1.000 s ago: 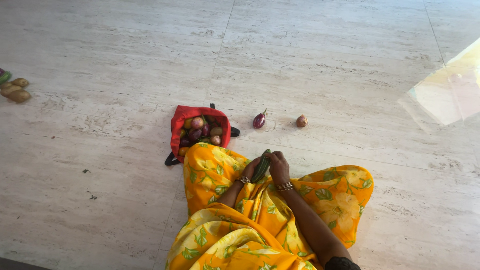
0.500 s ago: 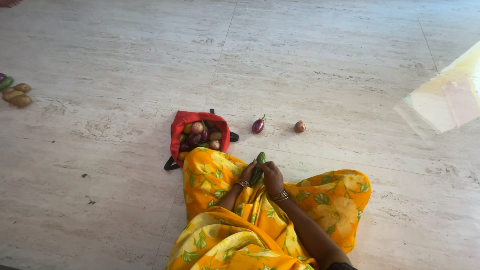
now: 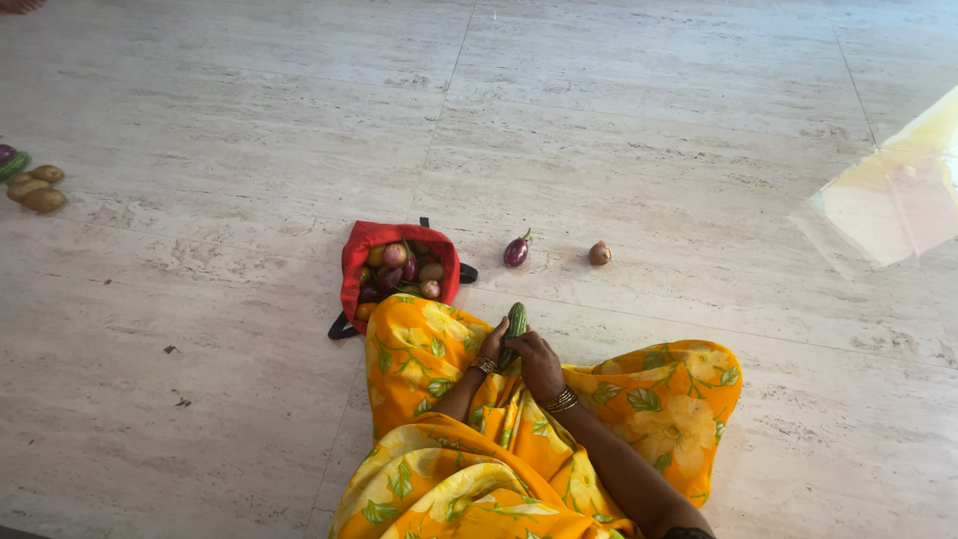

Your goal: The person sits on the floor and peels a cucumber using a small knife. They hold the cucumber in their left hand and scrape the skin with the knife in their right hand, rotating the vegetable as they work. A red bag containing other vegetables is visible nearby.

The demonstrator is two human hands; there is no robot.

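- The green cucumber is gripped by both hands over the lap, upright and tilted slightly, with its upper end standing clear above the fingers.
- The right hand is closed around the lower part of the cucumber; compared with a second ago it is seen lower on the vegetable, so more of the green skin is now exposed at the top.
- The left hand is closed against the cucumber's left side, just beside the right hand; its fingers are mostly hidden, so how fully they wrap cannot be told.
- Over the last second the cucumber has been raised and turned more upright, which suggests it is being handled or checked in the hands rather than set down.
- The yellow flowered cloth is spread over the knees beneath both hands and touches the bag.
- The red bag lies open on the floor just beyond the left knee, filled with small purple, yellow and brown vegetables; it is unchanged.
- A purple aubergine and a brown onion lie on the floor beyond the hands, apart from each other, unmoved.
- A small heap of potatoes is seen far off at the left edge.
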